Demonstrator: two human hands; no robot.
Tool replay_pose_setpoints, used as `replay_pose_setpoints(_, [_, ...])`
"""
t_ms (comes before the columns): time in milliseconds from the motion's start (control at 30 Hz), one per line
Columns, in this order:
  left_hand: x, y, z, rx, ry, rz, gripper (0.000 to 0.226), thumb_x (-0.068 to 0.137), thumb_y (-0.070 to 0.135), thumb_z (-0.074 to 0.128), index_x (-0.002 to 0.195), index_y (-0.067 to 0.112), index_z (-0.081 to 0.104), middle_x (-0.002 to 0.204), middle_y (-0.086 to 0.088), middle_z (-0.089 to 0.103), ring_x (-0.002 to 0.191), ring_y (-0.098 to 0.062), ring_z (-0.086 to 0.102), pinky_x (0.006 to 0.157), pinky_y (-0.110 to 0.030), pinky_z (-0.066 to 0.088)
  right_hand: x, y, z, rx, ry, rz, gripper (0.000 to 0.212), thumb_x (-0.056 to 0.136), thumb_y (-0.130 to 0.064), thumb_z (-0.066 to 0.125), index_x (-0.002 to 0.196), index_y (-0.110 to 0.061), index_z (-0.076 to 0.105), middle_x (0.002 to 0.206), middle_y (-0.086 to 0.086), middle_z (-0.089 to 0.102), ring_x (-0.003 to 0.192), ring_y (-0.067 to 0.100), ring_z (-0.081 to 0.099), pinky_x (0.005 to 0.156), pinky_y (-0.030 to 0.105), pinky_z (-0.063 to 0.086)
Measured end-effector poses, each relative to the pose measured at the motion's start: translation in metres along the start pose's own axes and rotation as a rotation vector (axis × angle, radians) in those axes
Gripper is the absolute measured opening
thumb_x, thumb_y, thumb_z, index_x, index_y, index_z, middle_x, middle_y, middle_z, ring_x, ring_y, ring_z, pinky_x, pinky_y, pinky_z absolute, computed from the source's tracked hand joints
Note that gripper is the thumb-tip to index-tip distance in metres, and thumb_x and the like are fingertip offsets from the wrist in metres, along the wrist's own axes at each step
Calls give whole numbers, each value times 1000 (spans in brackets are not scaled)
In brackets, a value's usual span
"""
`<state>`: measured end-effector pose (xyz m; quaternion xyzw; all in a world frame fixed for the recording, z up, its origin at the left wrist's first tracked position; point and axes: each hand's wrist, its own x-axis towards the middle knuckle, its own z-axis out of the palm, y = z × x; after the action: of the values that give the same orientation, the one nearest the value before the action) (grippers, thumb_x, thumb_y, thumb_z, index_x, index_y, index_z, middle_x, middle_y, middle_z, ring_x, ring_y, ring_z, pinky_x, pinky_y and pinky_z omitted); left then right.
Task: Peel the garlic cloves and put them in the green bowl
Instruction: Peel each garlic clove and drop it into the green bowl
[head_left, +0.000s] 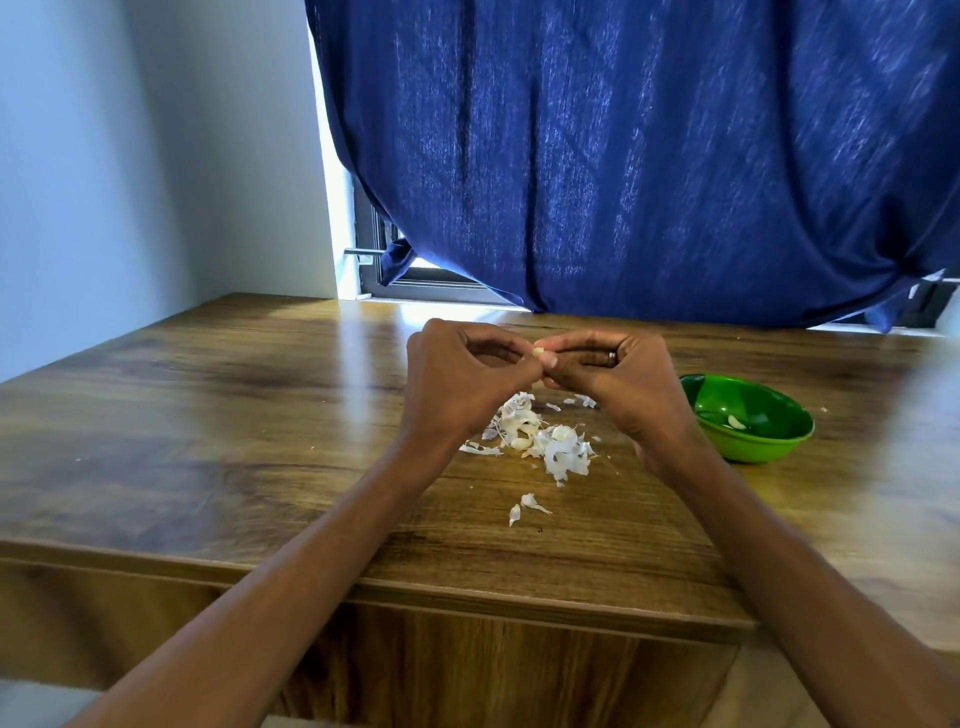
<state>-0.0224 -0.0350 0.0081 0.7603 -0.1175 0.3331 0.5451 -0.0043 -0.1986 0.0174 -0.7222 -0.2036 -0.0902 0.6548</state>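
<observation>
Garlic clove (538, 353) pinched between left hand (457, 382) and right hand (618, 384); green bowl (748, 418) at 3 o'clock, peels (540, 441) at 6.

Head camera looks forward and down, close over the table (208, 415).

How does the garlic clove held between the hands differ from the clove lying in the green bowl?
The held clove is up in the air, pinched by the left hand and right hand; the bowl clove lies loose in the green bowl. The held clove is mostly hidden by fingers; the bowl clove shows fully, bare and pale. Both are small and whitish.
</observation>
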Motion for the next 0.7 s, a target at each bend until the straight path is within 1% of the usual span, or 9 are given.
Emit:
replay_pose_setpoints(167, [1, 1, 0, -24, 4, -18, 10, 71, 14, 86, 80, 15, 82, 66, 4, 75, 61, -10, 74, 64, -33, 64, 0, 0, 1, 4, 13, 3, 20, 74, -15, 79, 94, -13, 76, 88, 2, 79, 81, 15, 76, 68, 19, 58])
replay_pose_setpoints(433, [0, 1, 0, -33, 6, -13, 11, 69, 15, 85, 79, 13, 81, 65, 3, 75, 60, -10, 74, 60, -26, 60, -1, -1, 3, 1, 16, 0, 18, 76, -11, 78, 94, -13, 76, 88, 1, 79, 80, 14, 76, 67, 18, 57])
replay_pose_setpoints(600, [-1, 2, 2, -38, 15, -33, 5, 73, 11, 82, 77, 13, 80, 64, 2, 74, 60, -13, 74, 64, -34, 63, -2, -2, 4, 26, 30, 1, 17, 77, -9, 78, 94, -13, 76, 87, 1, 79, 80, 14, 76, 67, 17, 57])
replay_pose_setpoints(700, [-1, 2, 2, -49, 28, -44, 7, 79, 9, 79, 80, 16, 81, 65, 2, 75, 62, -14, 75, 65, -33, 63, -1, -3, 4, 85, 34, 12, 19, 74, -13, 79, 92, -14, 75, 89, 3, 79, 83, 17, 76, 69, 19, 58])
